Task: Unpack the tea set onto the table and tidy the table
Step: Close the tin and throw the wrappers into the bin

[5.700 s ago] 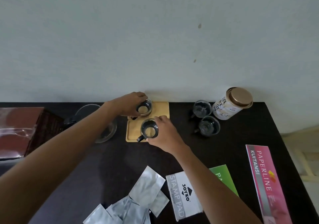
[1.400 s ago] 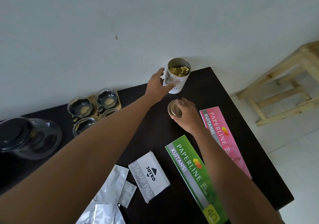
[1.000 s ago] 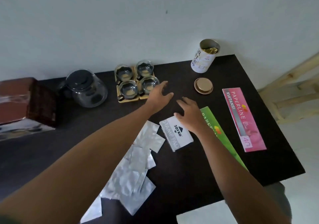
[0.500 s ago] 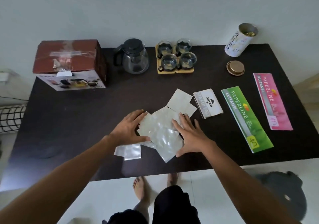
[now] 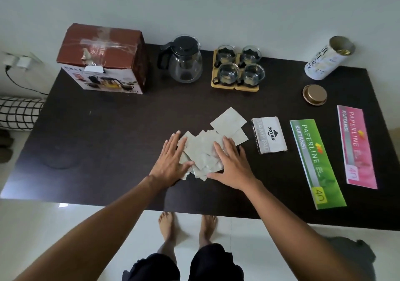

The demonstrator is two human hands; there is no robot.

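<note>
A pile of silvery sachets [image 5: 203,151] lies in the middle of the dark table [image 5: 97,133]. My left hand [image 5: 171,161] rests flat against the pile's left side and my right hand [image 5: 230,164] presses flat on its right side, fingers spread. One larger sachet [image 5: 228,120] pokes out at the pile's far right. At the back stand a glass teapot [image 5: 184,62] with a black lid and several glass cups [image 5: 238,66] on wooden coasters [image 5: 234,86].
The brown tea set box [image 5: 101,60] stands at the back left. An open white tin [image 5: 326,60] and its gold lid [image 5: 314,95] are at the back right. A stamp pad box [image 5: 269,138], a green receipt book [image 5: 316,161] and a pink one [image 5: 355,148] lie at the right.
Both hands left the tin and lid at the back right and came down onto the sachets. Over the last half second they have pushed the sachets into a tighter pile.
</note>
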